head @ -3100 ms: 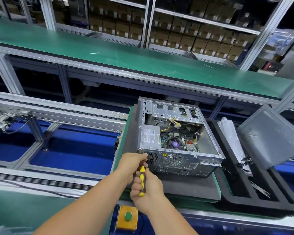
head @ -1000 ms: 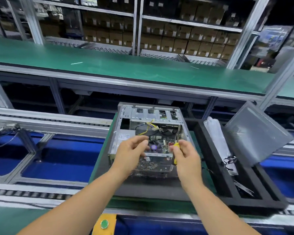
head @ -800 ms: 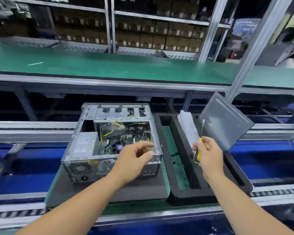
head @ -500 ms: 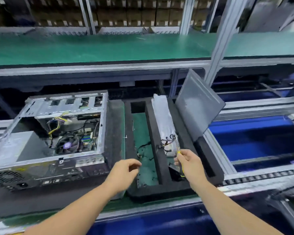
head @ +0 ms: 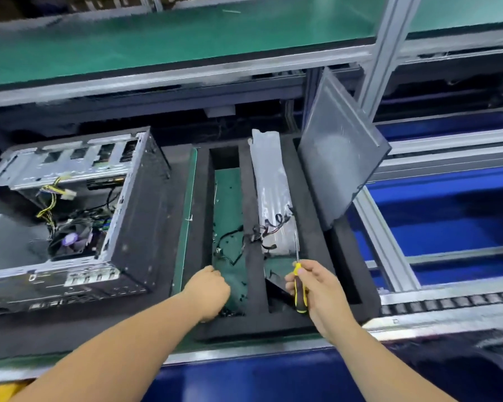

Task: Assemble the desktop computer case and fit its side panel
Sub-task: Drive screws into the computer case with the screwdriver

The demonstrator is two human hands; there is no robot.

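Observation:
The open computer case (head: 70,216) lies on its side at the left on a dark mat, its fan and wiring showing. A grey side panel (head: 340,158) leans upright in the right slot of a black foam tray (head: 253,326). My left hand (head: 208,288) reaches into the tray's left compartment with curled fingers, among small dark screws on its green floor; whether it pinches one is hidden. My right hand (head: 314,288) grips a yellow and black screwdriver (head: 298,282), shaft pointing away, over the middle compartment.
A clear plastic bag (head: 270,181) with bundled cables lies in the tray's middle compartment. A green shelf (head: 157,42) runs across the back, with an aluminium post (head: 381,53) behind the panel. Blue bins (head: 447,210) and a roller rail (head: 447,303) lie to the right.
My view has swung right from the case to the foam tray. Both hands left the case; the left dropped into the left compartment, the right carried the screwdriver over the middle one.

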